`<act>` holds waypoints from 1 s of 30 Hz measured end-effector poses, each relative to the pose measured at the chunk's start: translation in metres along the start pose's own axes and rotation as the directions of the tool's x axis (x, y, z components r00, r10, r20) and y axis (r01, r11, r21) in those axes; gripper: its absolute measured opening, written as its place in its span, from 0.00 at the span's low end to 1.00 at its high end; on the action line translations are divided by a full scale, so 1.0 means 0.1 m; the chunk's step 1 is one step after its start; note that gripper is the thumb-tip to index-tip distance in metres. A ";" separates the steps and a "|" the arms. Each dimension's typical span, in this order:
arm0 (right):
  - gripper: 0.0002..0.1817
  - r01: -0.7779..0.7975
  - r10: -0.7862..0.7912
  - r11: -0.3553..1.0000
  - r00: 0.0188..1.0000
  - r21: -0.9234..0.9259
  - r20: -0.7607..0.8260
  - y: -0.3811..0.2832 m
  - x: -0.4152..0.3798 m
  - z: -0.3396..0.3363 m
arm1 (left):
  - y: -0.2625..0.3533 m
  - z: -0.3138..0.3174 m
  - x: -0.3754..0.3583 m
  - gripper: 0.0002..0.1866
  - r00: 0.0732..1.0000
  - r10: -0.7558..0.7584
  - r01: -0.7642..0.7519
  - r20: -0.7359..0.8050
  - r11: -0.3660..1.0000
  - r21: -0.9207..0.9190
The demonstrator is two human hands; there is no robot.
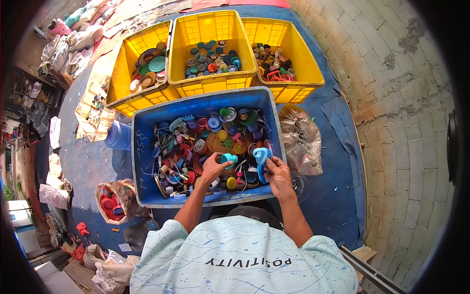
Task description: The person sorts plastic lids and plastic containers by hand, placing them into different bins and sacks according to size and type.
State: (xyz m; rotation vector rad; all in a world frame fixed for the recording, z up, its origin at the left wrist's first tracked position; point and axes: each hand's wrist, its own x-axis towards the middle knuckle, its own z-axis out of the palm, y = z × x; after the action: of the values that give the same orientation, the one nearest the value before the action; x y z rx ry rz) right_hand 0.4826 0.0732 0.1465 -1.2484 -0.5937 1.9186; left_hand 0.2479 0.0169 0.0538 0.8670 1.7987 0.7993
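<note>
Both of my hands are over the blue crate point(205, 202), which holds a jumble of plastic caps and lids. My left hand point(214, 169) is closed on a small teal cap point(228, 159), gripped at its edge by the fingertips. Between the thumb and fingers of my right hand point(279, 177) is a light blue bottle lid point(262, 156) with a raised spout, its lower part hanging down beside the fingers. Just below the hands lie a yellow cap point(231, 183) and several purple, red and white pieces.
Three yellow crates stand behind: left point(117, 73), middle point(205, 24) and right point(267, 29), each with sorted caps. A clear bag point(301, 139) sits right of the blue crate, a sack of red lids point(128, 196) to its left. A block wall point(401, 122) bounds the right side.
</note>
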 end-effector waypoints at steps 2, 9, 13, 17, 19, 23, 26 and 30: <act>0.07 -0.024 0.023 1.000 0.999 0.018 0.027 0.02 0.01 0.02 | 0.18 -0.22 -0.13 0.33 0.988 -0.066 0.131 0.138 0.832 -0.539; 0.06 -0.116 0.107 0.988 0.990 0.100 0.097 0.09 -0.03 0.28 | 0.33 -0.29 -0.33 0.34 0.971 0.163 0.092 0.174 0.418 -0.904; 0.08 -0.148 0.122 0.962 0.985 0.231 0.124 0.16 -0.10 0.30 | 0.54 -0.17 -0.42 0.30 0.959 0.196 0.114 0.205 0.396 -0.911; 0.07 -0.106 0.099 0.961 0.994 0.255 0.040 0.11 -0.21 0.27 | 0.63 -0.01 -0.44 0.30 0.949 0.237 0.099 0.209 0.405 -0.909; 0.06 -0.073 0.067 0.960 0.997 0.271 0.034 0.08 -0.19 0.17 | 0.72 0.06 -0.44 0.30 0.945 0.257 0.076 0.201 0.424 -0.902; 0.05 -0.031 0.012 0.953 0.998 0.301 0.062 -0.18 -0.14 0.00 | 0.99 0.22 -0.45 0.29 0.959 0.202 0.094 0.199 0.439 -0.894; 0.06 0.022 -0.042 0.941 0.998 0.338 0.052 -0.37 -0.01 -0.21 | 1.19 0.40 -0.36 0.28 0.957 0.209 0.058 0.201 0.544 -0.837; 0.07 0.030 -0.050 0.919 0.998 0.393 0.042 -0.66 0.24 -0.62 | 1.53 0.78 -0.22 0.25 0.955 0.224 0.042 0.197 0.553 -0.832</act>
State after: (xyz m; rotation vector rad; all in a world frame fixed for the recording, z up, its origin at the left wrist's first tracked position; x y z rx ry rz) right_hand 0.5556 0.1313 0.1553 -0.9249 -0.2372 1.9205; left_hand 0.3597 0.0918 0.1636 0.3831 0.9041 1.3642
